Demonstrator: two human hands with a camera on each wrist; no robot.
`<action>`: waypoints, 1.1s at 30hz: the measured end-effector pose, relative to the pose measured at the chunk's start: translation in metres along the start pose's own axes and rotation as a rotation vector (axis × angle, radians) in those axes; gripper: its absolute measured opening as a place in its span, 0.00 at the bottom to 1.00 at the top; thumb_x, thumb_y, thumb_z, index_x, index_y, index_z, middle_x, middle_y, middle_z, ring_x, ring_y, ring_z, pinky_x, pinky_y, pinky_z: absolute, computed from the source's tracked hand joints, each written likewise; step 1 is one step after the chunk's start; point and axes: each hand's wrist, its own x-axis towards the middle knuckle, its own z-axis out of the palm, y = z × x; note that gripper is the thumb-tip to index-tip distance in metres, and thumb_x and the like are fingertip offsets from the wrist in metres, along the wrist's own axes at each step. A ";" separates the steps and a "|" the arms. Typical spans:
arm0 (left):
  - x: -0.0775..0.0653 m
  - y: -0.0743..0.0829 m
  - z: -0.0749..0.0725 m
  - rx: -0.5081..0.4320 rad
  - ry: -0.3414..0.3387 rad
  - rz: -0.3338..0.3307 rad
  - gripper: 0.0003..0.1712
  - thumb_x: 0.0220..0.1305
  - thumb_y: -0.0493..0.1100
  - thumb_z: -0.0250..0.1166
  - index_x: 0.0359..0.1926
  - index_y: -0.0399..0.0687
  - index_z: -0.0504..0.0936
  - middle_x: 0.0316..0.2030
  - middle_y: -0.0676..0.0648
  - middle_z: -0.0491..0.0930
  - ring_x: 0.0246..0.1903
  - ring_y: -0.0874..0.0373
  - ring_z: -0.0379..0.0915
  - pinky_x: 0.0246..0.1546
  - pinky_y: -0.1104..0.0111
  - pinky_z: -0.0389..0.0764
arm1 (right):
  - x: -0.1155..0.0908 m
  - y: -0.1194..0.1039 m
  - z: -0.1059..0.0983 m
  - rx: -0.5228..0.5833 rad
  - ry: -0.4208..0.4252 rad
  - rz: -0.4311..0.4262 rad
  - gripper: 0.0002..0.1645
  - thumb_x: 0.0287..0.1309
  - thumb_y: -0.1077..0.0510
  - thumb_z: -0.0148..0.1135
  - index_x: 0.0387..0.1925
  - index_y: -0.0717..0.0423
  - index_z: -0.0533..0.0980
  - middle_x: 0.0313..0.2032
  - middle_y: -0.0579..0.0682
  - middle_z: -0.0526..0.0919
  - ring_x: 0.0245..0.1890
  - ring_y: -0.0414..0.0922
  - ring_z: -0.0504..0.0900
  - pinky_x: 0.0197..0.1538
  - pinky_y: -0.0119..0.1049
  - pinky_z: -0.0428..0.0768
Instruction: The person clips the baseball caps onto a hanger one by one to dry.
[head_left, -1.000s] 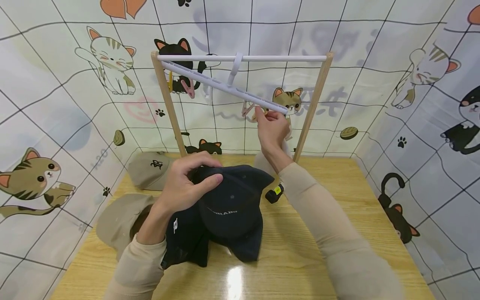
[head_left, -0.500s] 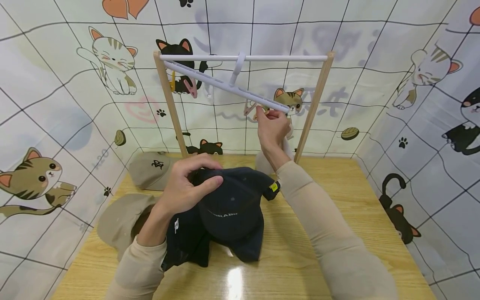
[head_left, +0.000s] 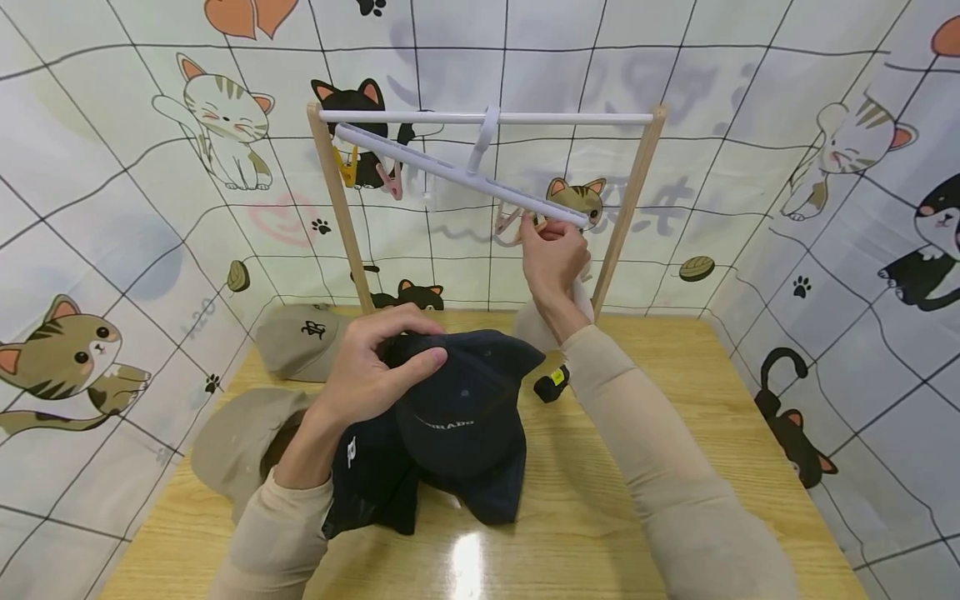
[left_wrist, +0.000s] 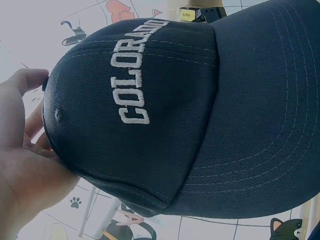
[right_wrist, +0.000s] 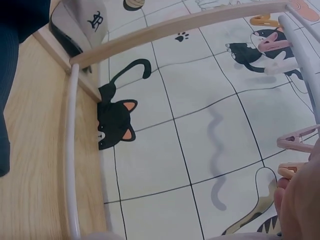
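Note:
My left hand (head_left: 375, 367) grips a navy baseball cap (head_left: 457, 417) at the crown, thumb in front. In the left wrist view, white COLORADO lettering crosses the cap (left_wrist: 132, 75). A second dark piece with a white mark (head_left: 375, 475) hangs beside it, partly covered. A lilac hanger (head_left: 450, 171) hooks over the white bar (head_left: 570, 118), its right end tilted down. At that low end, my right hand (head_left: 555, 258) pinches a peach clip (right_wrist: 290, 170); its grip is partly hidden. A pink clip (right_wrist: 297, 140) sits close by on the hanger.
Two beige caps (head_left: 300, 342) (head_left: 247, 442) lie on the wooden table (head_left: 600, 517) at left. Wooden posts (head_left: 630, 200) bear the bar. Yellow (head_left: 347, 167) and pink (head_left: 390, 179) clips hang at the hanger's high end. A pale object (head_left: 534, 323) is half hidden behind my right wrist.
The right hand and the hanger have shifted slightly to the right, and the hanger's hook has slid along the bar. The left hand and navy cap stay nearly still.

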 end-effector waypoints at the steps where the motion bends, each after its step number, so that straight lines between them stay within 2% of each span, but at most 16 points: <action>1: 0.000 0.000 0.000 0.000 -0.002 0.000 0.12 0.68 0.30 0.75 0.50 0.43 0.92 0.43 0.45 0.90 0.41 0.58 0.84 0.40 0.69 0.85 | 0.002 0.001 -0.001 -0.007 0.004 -0.013 0.16 0.63 0.45 0.80 0.32 0.52 0.86 0.23 0.36 0.85 0.27 0.37 0.84 0.46 0.35 0.81; 5: 0.002 -0.001 0.002 0.001 -0.006 -0.004 0.12 0.67 0.29 0.74 0.49 0.43 0.92 0.42 0.45 0.90 0.41 0.58 0.84 0.40 0.69 0.85 | 0.011 0.004 -0.007 -0.049 0.007 -0.056 0.14 0.63 0.46 0.78 0.33 0.52 0.86 0.23 0.36 0.86 0.36 0.45 0.88 0.56 0.43 0.80; 8: 0.003 -0.001 0.003 0.005 -0.008 -0.007 0.12 0.68 0.29 0.74 0.49 0.43 0.92 0.42 0.46 0.89 0.41 0.58 0.84 0.40 0.69 0.85 | 0.015 0.006 -0.010 -0.072 -0.007 -0.063 0.16 0.64 0.46 0.77 0.38 0.56 0.87 0.24 0.37 0.87 0.42 0.50 0.89 0.59 0.45 0.80; 11: 0.005 -0.001 0.004 0.010 -0.011 -0.003 0.12 0.68 0.29 0.75 0.49 0.44 0.93 0.42 0.46 0.90 0.41 0.58 0.84 0.41 0.68 0.85 | 0.018 0.007 -0.014 -0.077 -0.023 -0.044 0.18 0.64 0.47 0.76 0.41 0.59 0.88 0.25 0.36 0.85 0.42 0.51 0.88 0.56 0.44 0.80; 15: 0.008 -0.002 0.005 0.019 -0.015 0.010 0.12 0.68 0.29 0.74 0.49 0.44 0.93 0.41 0.46 0.90 0.41 0.58 0.84 0.41 0.68 0.85 | 0.019 0.005 -0.019 -0.079 -0.051 -0.004 0.23 0.64 0.44 0.77 0.45 0.60 0.86 0.25 0.33 0.81 0.39 0.44 0.83 0.51 0.39 0.77; 19: 0.010 -0.003 0.007 0.023 -0.017 0.007 0.12 0.68 0.29 0.74 0.49 0.45 0.93 0.41 0.46 0.89 0.41 0.59 0.83 0.41 0.69 0.84 | 0.020 0.004 -0.020 -0.065 -0.075 0.026 0.28 0.64 0.40 0.80 0.46 0.60 0.86 0.27 0.34 0.81 0.34 0.38 0.81 0.46 0.33 0.76; 26: 0.012 -0.005 0.009 0.023 -0.013 -0.009 0.13 0.68 0.28 0.74 0.50 0.44 0.93 0.42 0.45 0.90 0.43 0.59 0.84 0.43 0.69 0.85 | 0.018 0.002 -0.022 -0.048 -0.110 0.116 0.25 0.59 0.34 0.82 0.37 0.47 0.82 0.32 0.37 0.83 0.37 0.40 0.82 0.42 0.34 0.78; 29: 0.015 -0.006 0.011 0.024 -0.010 -0.012 0.13 0.68 0.28 0.74 0.50 0.44 0.93 0.42 0.45 0.90 0.43 0.59 0.84 0.44 0.69 0.85 | 0.017 0.000 -0.025 -0.046 -0.127 0.145 0.26 0.58 0.32 0.82 0.34 0.45 0.80 0.31 0.38 0.84 0.38 0.42 0.83 0.42 0.35 0.78; 33: 0.020 -0.007 0.012 0.031 -0.022 -0.024 0.13 0.68 0.28 0.75 0.50 0.44 0.93 0.43 0.45 0.91 0.43 0.59 0.85 0.44 0.69 0.85 | 0.016 -0.003 -0.028 -0.019 -0.155 0.185 0.25 0.59 0.33 0.82 0.33 0.46 0.81 0.28 0.43 0.93 0.35 0.44 0.91 0.43 0.35 0.80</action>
